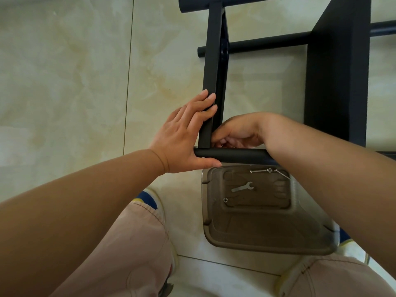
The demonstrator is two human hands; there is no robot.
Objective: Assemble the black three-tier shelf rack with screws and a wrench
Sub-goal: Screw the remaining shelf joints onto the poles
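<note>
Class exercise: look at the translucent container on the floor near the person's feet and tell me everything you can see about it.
The container is a smoky grey-brown, see-through plastic tub, roughly rectangular with rounded corners and a thick rim. It sits upright and open on the pale tiled floor, between the person's shoes, just below the black tube of the rack. Inside, on its moulded bottom, lie a small flat metal wrench, a nut and long screws near the far edge. The right forearm crosses above its right side. Neither hand touches it.
</note>
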